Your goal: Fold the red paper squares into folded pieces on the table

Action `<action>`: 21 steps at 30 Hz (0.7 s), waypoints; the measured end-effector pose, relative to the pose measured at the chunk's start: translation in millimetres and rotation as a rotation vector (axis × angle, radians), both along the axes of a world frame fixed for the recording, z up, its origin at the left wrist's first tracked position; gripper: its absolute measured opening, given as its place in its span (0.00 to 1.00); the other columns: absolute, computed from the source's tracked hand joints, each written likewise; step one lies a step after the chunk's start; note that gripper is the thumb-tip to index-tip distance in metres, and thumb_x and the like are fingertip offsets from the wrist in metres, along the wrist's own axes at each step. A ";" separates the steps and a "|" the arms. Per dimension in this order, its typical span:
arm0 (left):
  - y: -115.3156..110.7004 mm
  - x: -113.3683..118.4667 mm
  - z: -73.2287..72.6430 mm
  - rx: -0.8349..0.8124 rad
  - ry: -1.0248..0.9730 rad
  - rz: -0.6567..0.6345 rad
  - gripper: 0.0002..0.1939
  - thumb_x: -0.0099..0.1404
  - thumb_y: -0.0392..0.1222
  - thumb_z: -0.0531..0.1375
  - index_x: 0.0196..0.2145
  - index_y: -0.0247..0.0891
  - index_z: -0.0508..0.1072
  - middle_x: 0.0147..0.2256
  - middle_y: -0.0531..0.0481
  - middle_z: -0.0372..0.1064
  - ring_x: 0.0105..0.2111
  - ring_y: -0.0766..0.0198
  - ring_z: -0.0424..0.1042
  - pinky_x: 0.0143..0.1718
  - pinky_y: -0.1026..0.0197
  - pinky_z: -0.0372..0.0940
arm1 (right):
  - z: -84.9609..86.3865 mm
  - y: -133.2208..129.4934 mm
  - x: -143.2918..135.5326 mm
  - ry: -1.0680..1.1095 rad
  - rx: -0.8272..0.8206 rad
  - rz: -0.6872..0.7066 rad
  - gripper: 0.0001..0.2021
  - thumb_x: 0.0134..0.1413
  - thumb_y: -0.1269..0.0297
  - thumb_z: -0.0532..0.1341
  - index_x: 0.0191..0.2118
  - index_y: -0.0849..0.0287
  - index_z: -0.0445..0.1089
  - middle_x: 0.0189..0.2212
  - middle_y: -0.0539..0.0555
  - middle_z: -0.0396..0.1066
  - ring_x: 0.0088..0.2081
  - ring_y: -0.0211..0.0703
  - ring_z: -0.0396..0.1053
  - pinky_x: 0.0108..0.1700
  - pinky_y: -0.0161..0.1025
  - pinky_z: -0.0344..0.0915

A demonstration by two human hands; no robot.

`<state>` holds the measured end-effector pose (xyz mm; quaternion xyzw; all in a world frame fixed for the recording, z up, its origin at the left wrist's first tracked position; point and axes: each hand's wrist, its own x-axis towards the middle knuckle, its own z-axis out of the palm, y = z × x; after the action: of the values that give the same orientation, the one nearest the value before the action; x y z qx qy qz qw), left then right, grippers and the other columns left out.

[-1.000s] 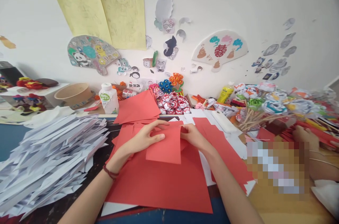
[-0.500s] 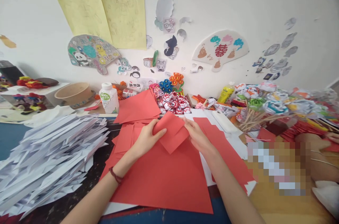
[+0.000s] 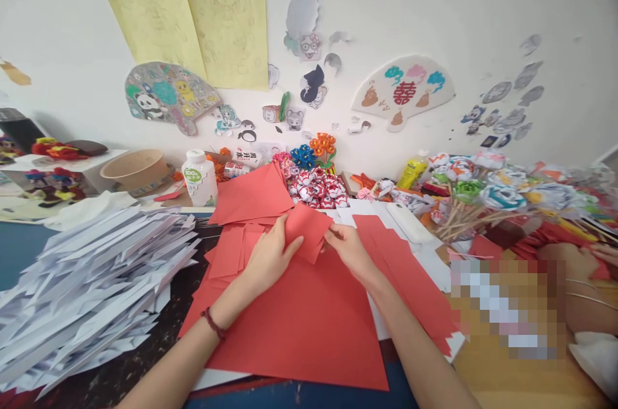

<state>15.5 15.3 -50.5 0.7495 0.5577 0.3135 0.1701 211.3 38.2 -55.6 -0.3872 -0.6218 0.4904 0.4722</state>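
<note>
Within the second, the small red sheet (image 3: 306,230) has turned slantwise, apparently for folding; my left hand (image 3: 270,256), half-curled, grips it; my right hand (image 3: 349,248) pinches its right corner.

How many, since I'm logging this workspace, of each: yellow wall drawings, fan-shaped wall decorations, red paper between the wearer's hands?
Yellow wall drawings: 2
Fan-shaped wall decorations: 2
Red paper between left hand and right hand: 1
Total: 5
</note>
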 end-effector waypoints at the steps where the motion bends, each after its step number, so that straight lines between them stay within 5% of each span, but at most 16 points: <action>1: -0.4 0.4 -1.2 0.010 0.029 0.003 0.29 0.67 0.52 0.49 0.61 0.36 0.50 0.58 0.34 0.60 0.55 0.45 0.64 0.50 0.48 0.61 | 1.4 -1.5 -0.5 0.003 -0.002 0.012 0.18 0.53 0.50 0.61 0.27 0.61 0.72 0.24 0.52 0.72 0.26 0.42 0.69 0.32 0.38 0.67; 11: -4.8 1.9 1.1 -0.073 -0.009 0.045 0.30 0.67 0.54 0.49 0.61 0.34 0.51 0.52 0.31 0.67 0.49 0.43 0.69 0.44 0.48 0.64 | 17.9 -13.4 -3.6 -0.035 0.067 0.098 0.21 0.56 0.46 0.57 0.37 0.61 0.74 0.32 0.55 0.73 0.33 0.45 0.70 0.39 0.41 0.67; 18: -3.4 0.7 5.1 -0.079 -0.200 0.025 0.28 0.67 0.55 0.50 0.58 0.36 0.56 0.51 0.35 0.68 0.50 0.47 0.69 0.47 0.50 0.64 | 13.7 -9.7 -0.4 -0.256 0.167 -0.186 0.22 0.56 0.47 0.57 0.19 0.59 0.62 0.17 0.46 0.55 0.22 0.36 0.53 0.26 0.34 0.53; 21: -1.8 -0.1 10.6 -0.149 -0.415 -0.035 0.25 0.65 0.56 0.52 0.54 0.37 0.63 0.51 0.39 0.69 0.48 0.52 0.71 0.47 0.52 0.65 | 12.0 -7.2 2.1 -0.273 0.169 -0.197 0.23 0.56 0.47 0.57 0.18 0.58 0.59 0.17 0.45 0.51 0.22 0.35 0.49 0.25 0.34 0.49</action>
<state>15.4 13.5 -39.9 0.6638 0.5192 0.4160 0.3416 213.3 31.1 -43.5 -0.4681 -0.6779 0.3310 0.4601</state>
